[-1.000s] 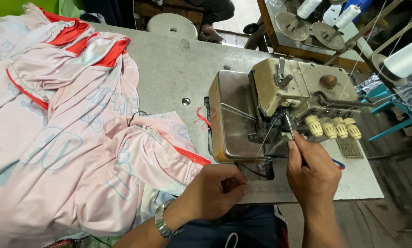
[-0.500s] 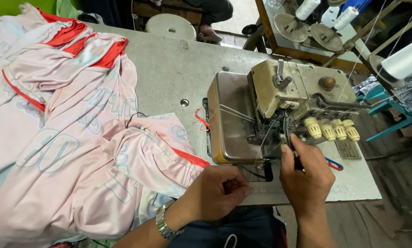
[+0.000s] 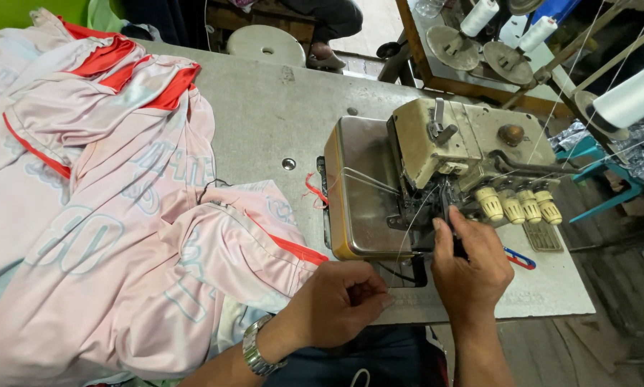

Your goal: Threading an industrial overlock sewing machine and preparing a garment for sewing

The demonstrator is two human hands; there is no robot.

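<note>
A worn beige overlock sewing machine [image 3: 472,143] stands on a grey table [image 3: 279,115], with a shiny metal plate [image 3: 361,190] at its left side. My right hand [image 3: 469,269] reaches up to the needle area, its fingers closed on a thin dark tool. A white thread [image 3: 408,229] runs down from the machine. My left hand [image 3: 340,301], with a metal watch [image 3: 254,351] on the wrist, rests curled at the table's front edge and pinches the thread's end. Just left of that hand lies a heap of pale pink jerseys [image 3: 100,215] with red trim.
Several cream tension knobs [image 3: 519,204] line the machine's front. White thread cones [image 3: 634,93] stand at the right, more [image 3: 480,14] on a rack behind. A blue-and-red tool [image 3: 519,258] lies on the table. A round stool [image 3: 264,44] stands beyond it.
My right hand has moved up and left, closer to the needle area with the dark tool. My left hand has stayed curled at the table's front edge.
</note>
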